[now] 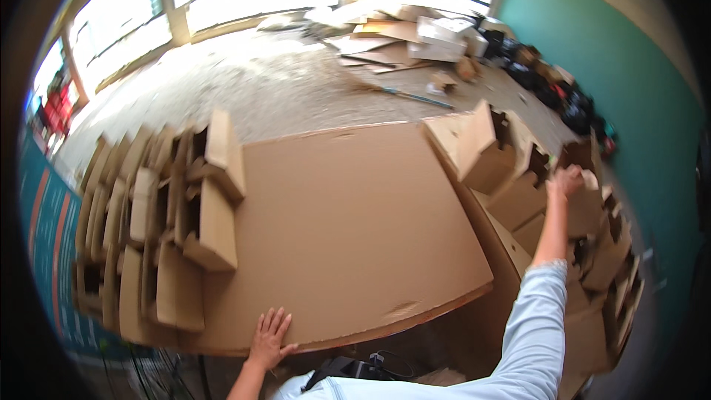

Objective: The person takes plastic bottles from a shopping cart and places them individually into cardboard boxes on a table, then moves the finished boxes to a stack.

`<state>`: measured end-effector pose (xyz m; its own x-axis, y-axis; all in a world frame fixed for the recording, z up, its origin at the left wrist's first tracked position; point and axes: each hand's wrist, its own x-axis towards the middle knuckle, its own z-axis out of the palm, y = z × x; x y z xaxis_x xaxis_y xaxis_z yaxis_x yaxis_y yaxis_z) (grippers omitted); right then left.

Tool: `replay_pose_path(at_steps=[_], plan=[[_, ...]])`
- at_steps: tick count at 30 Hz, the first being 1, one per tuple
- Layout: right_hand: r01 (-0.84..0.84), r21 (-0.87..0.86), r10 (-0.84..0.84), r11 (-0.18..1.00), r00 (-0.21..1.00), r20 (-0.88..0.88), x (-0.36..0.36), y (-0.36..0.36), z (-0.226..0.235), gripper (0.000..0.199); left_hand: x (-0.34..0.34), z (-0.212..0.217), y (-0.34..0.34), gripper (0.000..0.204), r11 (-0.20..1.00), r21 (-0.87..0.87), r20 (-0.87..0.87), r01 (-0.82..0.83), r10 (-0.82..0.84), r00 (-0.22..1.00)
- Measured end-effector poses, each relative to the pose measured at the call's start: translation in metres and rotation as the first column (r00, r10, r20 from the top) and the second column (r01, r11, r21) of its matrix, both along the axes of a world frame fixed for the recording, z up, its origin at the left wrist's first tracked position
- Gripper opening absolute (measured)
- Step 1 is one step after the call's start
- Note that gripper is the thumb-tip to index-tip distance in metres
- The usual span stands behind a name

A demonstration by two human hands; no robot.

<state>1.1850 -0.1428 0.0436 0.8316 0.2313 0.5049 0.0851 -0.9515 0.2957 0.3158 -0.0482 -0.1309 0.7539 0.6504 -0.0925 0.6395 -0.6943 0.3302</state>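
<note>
My left hand (271,338) lies with spread fingers on the near edge of a large flat cardboard sheet (348,215). My right arm reaches out to the right, where my right hand (566,180) has its fingers closed on the upper edge of an open brown cardboard box (581,211). That box is among several similar boxes. Two of them, an upright box (485,152) and another box (518,192), stand just left of my right hand. My fingers partly hide where they meet the cardboard.
Rows of folded cardboard boxes (178,289) stand on the sheet's left side. Beyond the table, flattened cardboard (385,48), white boxes (441,37) and a broom (415,96) lie on the floor. Black bags (578,115) line the green wall (615,52). A teal banner (55,244) hangs left.
</note>
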Motion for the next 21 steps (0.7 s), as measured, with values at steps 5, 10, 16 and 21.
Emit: replay_pose_path(at_steps=[5, 10, 16, 21], plan=[[-0.031, -0.265, 0.217, 0.964, 0.669, 0.711, 0.003, -0.026, 0.020, 0.023, -0.007, 0.009, 0.000, 0.079, 0.999, 0.040, 0.014, -0.004, 0.003, 1.000], [-0.624, 0.042, 0.548, 0.780, 0.714, 0.437, -0.191, 0.001, 0.112, 0.027, -0.024, -0.001, -0.009, 0.080, 0.996, 0.088, 0.080, -0.025, 0.018, 0.997], [-0.844, 0.522, 0.821, 0.122, 0.381, 0.424, -0.375, 0.012, 0.068, 0.046, -0.037, -0.002, -0.012, 0.070, 0.997, 0.082, 0.145, -0.013, 0.001, 0.989], [-0.406, 0.901, 0.849, 0.155, 0.520, 0.088, -0.578, 0.027, -0.009, 0.048, -0.113, 0.011, -0.054, 0.049, 0.982, -0.184, 0.460, 0.034, 0.055, 0.886]])
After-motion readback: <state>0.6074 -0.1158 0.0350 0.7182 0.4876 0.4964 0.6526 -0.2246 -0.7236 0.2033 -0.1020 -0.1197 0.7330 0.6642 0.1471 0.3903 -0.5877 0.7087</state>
